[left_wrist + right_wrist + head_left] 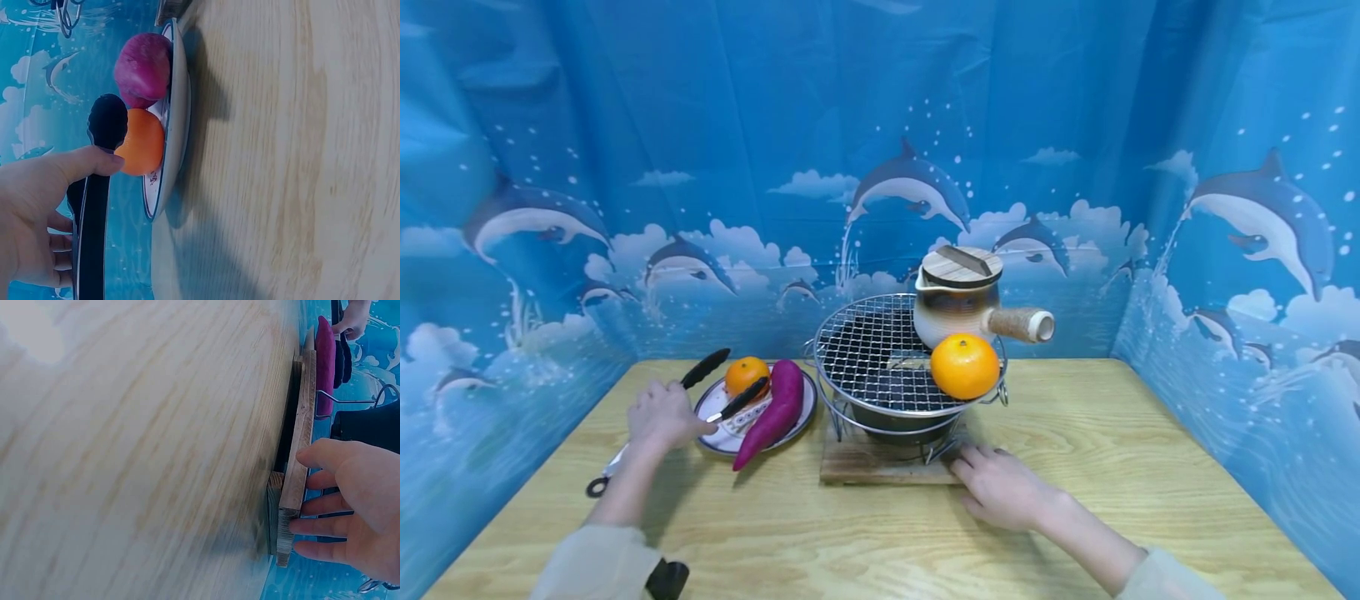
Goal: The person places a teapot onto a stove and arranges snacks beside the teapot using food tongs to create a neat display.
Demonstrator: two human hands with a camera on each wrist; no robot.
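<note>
My left hand point(662, 415) grips black-tipped tongs point(94, 219), thumb on one arm and fingers round the other. The tong tips are spread, one passing in front of a small orange point(746, 377) and the other off to its left. That orange lies beside a purple sweet potato point(778, 408) on a dark-rimmed plate point(808, 408). My right hand point(1003, 487) rests with extended fingers at the right front corner of a wooden board point(300, 431). On this board stands a round grill point(872, 367), carrying a larger orange point(965, 367) and a lidded pot point(936, 317).
The pot's wrapped handle point(1021, 325) juts right beyond the grill's rim. Wire legs point(940, 450) stand on the board under the grill. A pale wood-grain table point(760, 533) carries everything, and a blue dolphin-print curtain point(737, 125) encloses its back and sides.
</note>
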